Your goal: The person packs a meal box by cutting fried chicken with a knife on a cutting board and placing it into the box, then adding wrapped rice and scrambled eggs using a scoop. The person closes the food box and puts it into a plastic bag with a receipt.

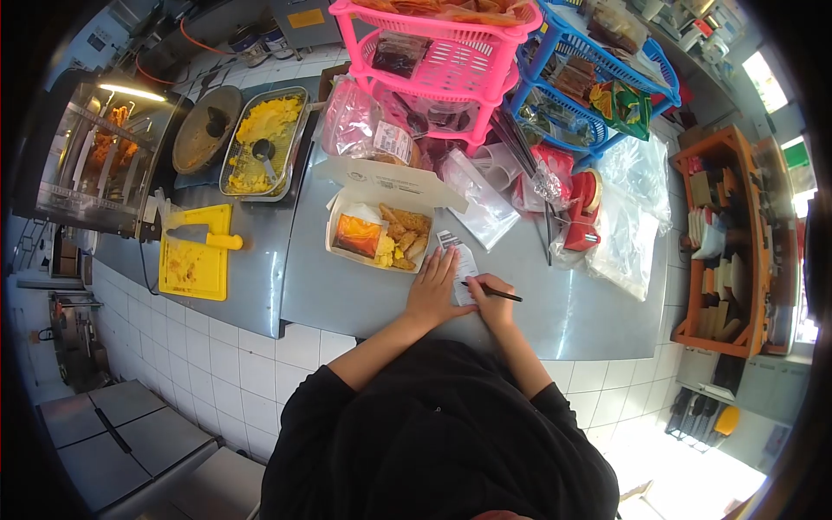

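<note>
My left hand (432, 290) lies flat, fingers stretched out, on a narrow printed paper slip (462, 262) on the metal table. A black pen (507, 295) is gripped in my right hand (491, 305), its tip end at the slip's right edge. Just beyond my left hand stands an open cardboard food box (351, 263) with its lid folded back. Inside it are fried pieces (406, 230), some yellow food (389, 252) and an orange-and-white packet (358, 232).
Pink basket tiers (451, 61) and a blue rack (598, 78) rise at the back. Clear plastic bags (628, 251) and a red tape dispenser (582, 217) lie to the right. Leftward are a yellow cutting board (195, 269) with a knife (205, 236) and a metal tray (303, 108) of yellow food.
</note>
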Demonstrator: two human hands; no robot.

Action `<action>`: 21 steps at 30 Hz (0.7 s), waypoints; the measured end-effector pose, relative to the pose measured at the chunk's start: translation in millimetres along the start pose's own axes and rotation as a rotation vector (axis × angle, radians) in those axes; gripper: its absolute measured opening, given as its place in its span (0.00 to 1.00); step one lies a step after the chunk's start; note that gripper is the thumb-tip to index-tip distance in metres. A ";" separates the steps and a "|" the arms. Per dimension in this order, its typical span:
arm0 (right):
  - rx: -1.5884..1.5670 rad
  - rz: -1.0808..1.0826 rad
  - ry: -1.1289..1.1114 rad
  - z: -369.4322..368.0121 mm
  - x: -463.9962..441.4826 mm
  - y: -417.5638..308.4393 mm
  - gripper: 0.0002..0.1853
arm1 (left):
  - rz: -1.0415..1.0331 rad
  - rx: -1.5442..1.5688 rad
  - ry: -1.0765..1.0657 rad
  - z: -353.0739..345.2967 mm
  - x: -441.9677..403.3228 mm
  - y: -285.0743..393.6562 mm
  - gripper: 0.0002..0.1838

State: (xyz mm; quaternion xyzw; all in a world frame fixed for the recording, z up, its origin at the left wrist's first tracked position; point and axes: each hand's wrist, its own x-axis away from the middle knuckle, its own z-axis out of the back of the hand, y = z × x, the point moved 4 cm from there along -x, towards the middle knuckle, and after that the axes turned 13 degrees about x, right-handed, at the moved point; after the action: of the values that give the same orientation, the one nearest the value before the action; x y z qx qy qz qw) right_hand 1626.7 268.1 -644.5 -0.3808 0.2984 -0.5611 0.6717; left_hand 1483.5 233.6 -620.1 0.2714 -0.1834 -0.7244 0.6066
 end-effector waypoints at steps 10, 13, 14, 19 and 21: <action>0.065 0.081 0.024 -3.2 -6.9 -21.7 0.07 | 0.038 0.046 -0.034 -0.5 -1.0 -1.3 0.60; 0.078 -0.019 0.024 -0.6 -3.6 -10.1 0.08 | 0.036 0.036 -0.043 1.4 -2.1 -2.9 0.60; 0.079 -0.015 0.025 -0.1 -7.0 -13.8 0.08 | 0.029 0.034 -0.035 1.3 -3.1 -3.5 0.60; 0.123 0.027 0.102 4.3 5.2 3.5 0.08 | 0.017 0.016 -0.010 -1.2 -1.0 -2.4 0.61; 0.126 -0.009 0.112 8.0 4.4 3.0 0.08 | 0.011 0.068 0.003 3.1 -0.4 0.9 0.60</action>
State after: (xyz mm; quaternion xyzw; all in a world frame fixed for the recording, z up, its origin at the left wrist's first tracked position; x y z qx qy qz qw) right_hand 1635.7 265.4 -642.7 -0.3071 0.2978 -0.6021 0.6742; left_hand 1482.3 233.6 -617.0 0.2919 -0.2082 -0.7141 0.6013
